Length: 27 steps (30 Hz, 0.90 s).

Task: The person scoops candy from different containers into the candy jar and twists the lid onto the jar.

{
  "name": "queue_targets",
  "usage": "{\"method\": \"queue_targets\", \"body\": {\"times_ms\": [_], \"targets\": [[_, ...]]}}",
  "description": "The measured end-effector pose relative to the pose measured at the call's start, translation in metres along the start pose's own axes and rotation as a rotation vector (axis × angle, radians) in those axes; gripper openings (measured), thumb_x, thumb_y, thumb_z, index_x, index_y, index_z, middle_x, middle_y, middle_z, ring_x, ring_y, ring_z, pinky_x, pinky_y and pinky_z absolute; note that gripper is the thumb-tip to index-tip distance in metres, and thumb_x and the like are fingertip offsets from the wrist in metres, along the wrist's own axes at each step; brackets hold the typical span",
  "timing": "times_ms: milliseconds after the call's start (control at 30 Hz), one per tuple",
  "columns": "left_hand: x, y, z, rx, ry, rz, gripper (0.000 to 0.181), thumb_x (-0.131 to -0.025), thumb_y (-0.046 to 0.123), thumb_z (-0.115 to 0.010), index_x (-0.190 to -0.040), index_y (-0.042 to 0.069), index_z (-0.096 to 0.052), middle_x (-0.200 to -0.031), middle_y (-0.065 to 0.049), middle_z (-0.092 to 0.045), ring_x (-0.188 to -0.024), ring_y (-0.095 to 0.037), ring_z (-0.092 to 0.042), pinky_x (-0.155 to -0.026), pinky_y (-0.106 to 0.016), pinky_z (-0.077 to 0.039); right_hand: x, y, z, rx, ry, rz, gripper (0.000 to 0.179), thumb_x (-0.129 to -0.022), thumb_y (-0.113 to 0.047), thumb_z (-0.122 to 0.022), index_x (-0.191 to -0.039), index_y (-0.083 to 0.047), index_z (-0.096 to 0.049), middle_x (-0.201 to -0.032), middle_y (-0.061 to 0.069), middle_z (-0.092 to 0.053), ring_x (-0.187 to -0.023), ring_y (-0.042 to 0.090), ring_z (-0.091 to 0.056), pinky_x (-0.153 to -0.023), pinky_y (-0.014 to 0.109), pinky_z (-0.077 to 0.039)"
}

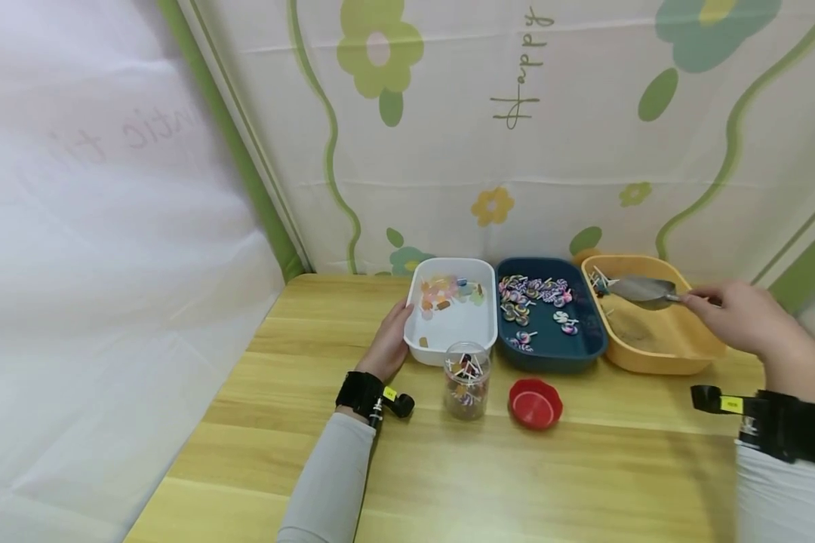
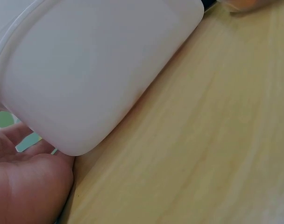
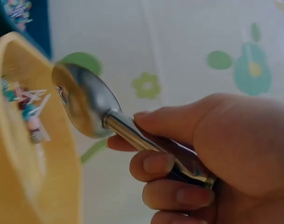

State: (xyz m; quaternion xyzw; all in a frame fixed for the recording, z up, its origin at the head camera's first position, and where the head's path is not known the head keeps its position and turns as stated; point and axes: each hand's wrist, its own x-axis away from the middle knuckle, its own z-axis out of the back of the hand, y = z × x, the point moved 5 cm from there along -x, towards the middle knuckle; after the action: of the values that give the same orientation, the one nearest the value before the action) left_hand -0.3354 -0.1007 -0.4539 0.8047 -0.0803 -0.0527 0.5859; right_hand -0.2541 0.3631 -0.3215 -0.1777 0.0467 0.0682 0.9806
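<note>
My right hand [image 1: 743, 313] grips the handle of a metal scoop [image 1: 644, 292], fingers curled round it in the right wrist view. The scoop's bowl [image 3: 88, 100] is above the yellow bin [image 1: 682, 354], near several small pieces with white sticks [image 3: 32, 105] at the bin's far left. My left hand [image 1: 385, 343] holds the left side of the white bin [image 1: 451, 332], which has several pastel and brown pieces in it. In the left wrist view, that hand [image 2: 27, 182] lies against the bin's outer corner; part of its fingers is hidden.
Between the other bins stands a dark blue bin [image 1: 550, 339] with several lollipop-shaped pieces [image 1: 536, 289]. In front are a clear jar [image 1: 466, 388], partly filled with such pieces, and a red scalloped lid [image 1: 535, 404]. A patterned curtain [image 1: 448, 151] hangs behind the wooden table [image 1: 299, 362].
</note>
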Motion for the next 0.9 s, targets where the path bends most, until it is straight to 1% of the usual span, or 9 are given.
{"method": "queue_targets", "body": {"times_ms": [200, 267, 400, 533, 600, 667, 800, 833, 900], "targets": [[-0.001, 0.001, 0.000, 0.004, 0.008, -0.003, 0.048, -0.103, 0.030, -0.038, -0.147, 0.017, -0.027, -0.149, -0.002, -0.028, -0.133, -0.019, -0.026, -0.110, -0.037, -0.025, -0.011, 0.009, -0.019, 0.015, -0.095, 0.024, 0.047, -0.102, -0.023, -0.035, -0.119, 0.019, -0.048, -0.112, 0.042, -0.048, -0.098, 0.056, -0.045, -0.075, 0.065, -0.042], [-0.001, 0.001, -0.001, 0.006, 0.010, -0.003, 0.048, -0.102, 0.030, -0.038, -0.147, 0.017, -0.027, -0.149, -0.002, -0.028, -0.132, -0.019, -0.026, -0.110, -0.037, -0.025, -0.013, 0.012, -0.024, 0.016, -0.118, 0.016, 0.047, -0.102, -0.022, -0.034, -0.120, 0.020, -0.046, -0.111, 0.042, -0.048, -0.097, 0.055, -0.046, -0.075, 0.064, -0.043], [-0.001, 0.002, -0.001, 0.009, 0.013, -0.003, 0.048, -0.103, 0.029, -0.038, -0.147, 0.017, -0.026, -0.149, -0.003, -0.027, -0.132, -0.019, -0.027, -0.110, -0.038, -0.025, -0.016, 0.019, -0.033, 0.030, -0.163, -0.022, 0.051, -0.102, -0.027, -0.031, -0.124, 0.018, -0.043, -0.117, 0.042, -0.045, -0.100, 0.055, -0.043, -0.076, 0.065, -0.041], [-0.002, 0.004, -0.003, 0.008, 0.008, -0.005, 0.048, -0.103, 0.029, -0.037, -0.148, 0.016, -0.025, -0.150, -0.003, -0.026, -0.133, -0.019, -0.026, -0.110, -0.037, -0.024, -0.018, 0.022, -0.038, 0.020, -0.167, -0.048, 0.054, -0.102, -0.030, -0.029, -0.127, 0.017, -0.041, -0.121, 0.042, -0.042, -0.104, 0.057, -0.040, -0.078, 0.066, -0.040], [-0.002, 0.005, -0.004, 0.007, 0.003, -0.007, 0.048, -0.103, 0.029, -0.037, -0.148, 0.016, -0.024, -0.150, -0.004, -0.025, -0.133, -0.019, -0.026, -0.110, -0.037, -0.024, -0.019, 0.021, -0.041, 0.005, -0.150, -0.039, 0.053, -0.102, -0.029, -0.030, -0.126, 0.017, -0.042, -0.118, 0.042, -0.044, -0.099, 0.054, -0.045, -0.075, 0.062, -0.044], [-0.002, 0.005, -0.004, 0.007, -0.004, -0.009, 0.048, -0.103, 0.029, -0.037, -0.148, 0.016, -0.024, -0.150, -0.004, -0.025, -0.133, -0.020, -0.025, -0.110, -0.037, -0.024, -0.022, 0.021, -0.045, -0.020, -0.131, -0.034, 0.052, -0.102, -0.027, -0.031, -0.124, 0.017, -0.045, -0.105, 0.039, -0.051, -0.087, 0.047, -0.051, -0.067, 0.053, -0.046], [-0.002, 0.003, -0.002, 0.010, -0.006, -0.006, 0.048, -0.103, 0.029, -0.037, -0.148, 0.017, -0.025, -0.150, -0.003, -0.026, -0.133, -0.020, -0.026, -0.110, -0.037, -0.025, -0.028, 0.022, -0.057, -0.067, -0.091, -0.018, 0.048, -0.102, -0.025, -0.033, -0.121, 0.015, -0.050, -0.081, 0.022, -0.055, -0.066, 0.028, -0.050, -0.054, 0.036, -0.041], [-0.002, 0.002, -0.002, 0.011, -0.004, -0.004, 0.048, -0.103, 0.029, -0.037, -0.148, 0.017, -0.025, -0.150, -0.003, -0.026, -0.132, -0.019, -0.026, -0.110, -0.037, -0.025, -0.029, 0.023, -0.061, -0.076, -0.086, -0.012, 0.047, -0.102, -0.025, -0.033, -0.120, 0.016, -0.050, -0.079, 0.018, -0.055, -0.064, 0.026, -0.049, -0.054, 0.035, -0.040], [-0.001, 0.001, -0.002, 0.013, 0.002, 0.001, 0.048, -0.103, 0.030, -0.038, -0.148, 0.018, -0.026, -0.150, -0.002, -0.026, -0.132, -0.018, -0.027, -0.110, -0.038, -0.025, -0.031, 0.024, -0.067, -0.078, -0.077, 0.004, 0.046, -0.102, -0.023, -0.034, -0.120, 0.016, -0.050, -0.084, 0.022, -0.056, -0.067, 0.027, -0.050, -0.056, 0.035, -0.041]]}}
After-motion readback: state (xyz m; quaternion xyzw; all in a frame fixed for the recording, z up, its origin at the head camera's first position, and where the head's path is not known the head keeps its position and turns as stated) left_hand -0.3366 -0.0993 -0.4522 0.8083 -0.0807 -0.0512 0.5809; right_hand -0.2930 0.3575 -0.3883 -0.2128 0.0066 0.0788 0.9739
